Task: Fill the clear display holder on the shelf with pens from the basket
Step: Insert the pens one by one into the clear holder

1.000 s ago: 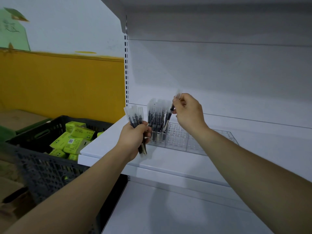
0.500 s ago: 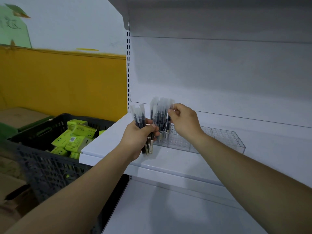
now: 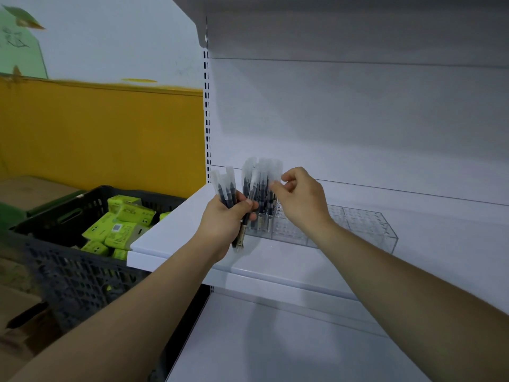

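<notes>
A clear display holder (image 3: 366,230) with a grid of holes lies on the white shelf (image 3: 176,230). Several black pens with frosted caps (image 3: 261,188) stand upright in its left end; the rest of the grid is bare. My left hand (image 3: 224,220) is just left of the holder, shut on a bunch of the same pens (image 3: 224,187), caps up. My right hand (image 3: 301,201) is over the holder, thumb and forefinger pinching the cap of a pen at the right edge of the standing cluster.
A dark grey plastic basket (image 3: 68,268) with green packets (image 3: 121,227) stands left of the shelf, below its edge. Cardboard boxes (image 3: 30,188) lie behind it. Another white shelf (image 3: 275,340) sits below, and one overhangs above.
My right hand has come down with a single pen and set it among those standing in the holder. My left hand with its bunch has shifted slightly toward the holder.
</notes>
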Demonstrator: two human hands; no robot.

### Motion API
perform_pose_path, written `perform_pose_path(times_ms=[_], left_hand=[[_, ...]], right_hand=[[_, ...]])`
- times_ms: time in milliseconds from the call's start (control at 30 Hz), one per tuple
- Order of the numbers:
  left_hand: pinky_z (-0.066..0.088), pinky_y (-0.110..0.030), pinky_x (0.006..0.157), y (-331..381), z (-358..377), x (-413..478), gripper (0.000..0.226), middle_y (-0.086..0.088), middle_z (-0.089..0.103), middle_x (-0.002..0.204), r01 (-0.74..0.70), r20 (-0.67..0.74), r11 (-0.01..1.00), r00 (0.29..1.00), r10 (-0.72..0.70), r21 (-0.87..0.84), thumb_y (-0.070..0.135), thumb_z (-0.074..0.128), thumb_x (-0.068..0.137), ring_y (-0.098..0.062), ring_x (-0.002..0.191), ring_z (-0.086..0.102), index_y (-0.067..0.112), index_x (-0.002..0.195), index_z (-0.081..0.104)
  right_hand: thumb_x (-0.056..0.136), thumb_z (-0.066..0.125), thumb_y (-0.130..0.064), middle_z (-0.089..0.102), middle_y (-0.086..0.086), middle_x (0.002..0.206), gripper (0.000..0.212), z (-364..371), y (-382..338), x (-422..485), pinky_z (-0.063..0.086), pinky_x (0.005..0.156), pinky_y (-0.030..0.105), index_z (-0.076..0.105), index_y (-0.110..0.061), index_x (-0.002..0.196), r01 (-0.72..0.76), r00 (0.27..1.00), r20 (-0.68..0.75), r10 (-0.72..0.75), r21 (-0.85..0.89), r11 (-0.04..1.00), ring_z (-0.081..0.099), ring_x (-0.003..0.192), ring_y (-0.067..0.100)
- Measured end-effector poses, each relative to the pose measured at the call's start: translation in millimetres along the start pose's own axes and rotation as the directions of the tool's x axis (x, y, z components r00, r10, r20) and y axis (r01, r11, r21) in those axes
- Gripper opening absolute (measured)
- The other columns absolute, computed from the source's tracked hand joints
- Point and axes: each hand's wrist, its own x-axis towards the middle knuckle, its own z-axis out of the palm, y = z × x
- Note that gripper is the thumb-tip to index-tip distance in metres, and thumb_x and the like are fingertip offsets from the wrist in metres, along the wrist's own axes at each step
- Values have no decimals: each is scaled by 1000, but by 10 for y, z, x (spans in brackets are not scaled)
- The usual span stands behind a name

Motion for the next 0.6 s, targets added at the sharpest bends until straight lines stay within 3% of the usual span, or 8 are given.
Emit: perform_pose_path(times_ms=[100, 233, 300, 400, 500, 600], left_hand=[[52, -21, 62, 31, 64, -1, 18, -5, 70, 78, -25, 43, 999, 999, 26, -35, 1, 54, 94, -14, 66, 64, 7, 78, 52], [53, -22, 66, 83, 207, -31, 8, -7, 67, 78, -57, 135, 998, 989, 61, -30, 0, 53, 94, -15, 68, 64, 2, 87, 56], [54, -27, 67, 92, 268, -39, 12, -5, 68, 77, -45, 131, 999, 990, 46, -13, 3, 54, 95, -15, 70, 66, 5, 83, 54], [51, -30, 63, 84, 292, -25, 16, -3, 71, 81, 13, 9, 999, 1000, -14, 46, 11, 57, 95, -14, 71, 68, 14, 80, 52], [45, -29, 54, 54, 257, -11, 16, -2, 57, 62, 79, -29, 995, 997, -77, 65, 14, 54, 97, -16, 54, 51, 13, 81, 54], [41, -33, 56, 15, 277, -2, 17, 0, 46, 55, 108, 12, 984, 994, -111, 143, 22, 53, 98, -17, 54, 41, 13, 83, 54]], right_hand=[[92, 59, -40, 64, -10, 83, 19, -100, -123, -64, 41, 63, 16, 68, -23, 91, 17, 997, 80, -22, 54, 998, 57, 74, 2], [92, 61, -32, 70, -10, 84, 18, -183, -184, -99, 48, 68, 22, 71, -24, 81, 10, 984, 175, -28, 106, 994, 63, 80, 7], [92, 61, -31, 66, -14, 82, 17, -221, -162, -64, 46, 68, 19, 67, -24, 78, 2, 989, 147, -20, 120, 993, 62, 81, 5], [93, 59, -33, 65, -3, 82, 21, -308, -105, 53, 45, 63, 24, 57, -22, 75, -5, 1000, 27, 1, 152, 988, 65, 76, 15], [95, 57, -29, 67, 4, 86, 20, -424, -39, 218, 45, 61, 25, 51, -22, 78, -11, 996, -85, 30, 221, 975, 68, 70, 15], [96, 56, -26, 63, -6, 78, 9, -452, 45, 363, 45, 64, 28, 53, -23, 88, 7, 990, -141, 23, 210, 978, 68, 75, 18]])
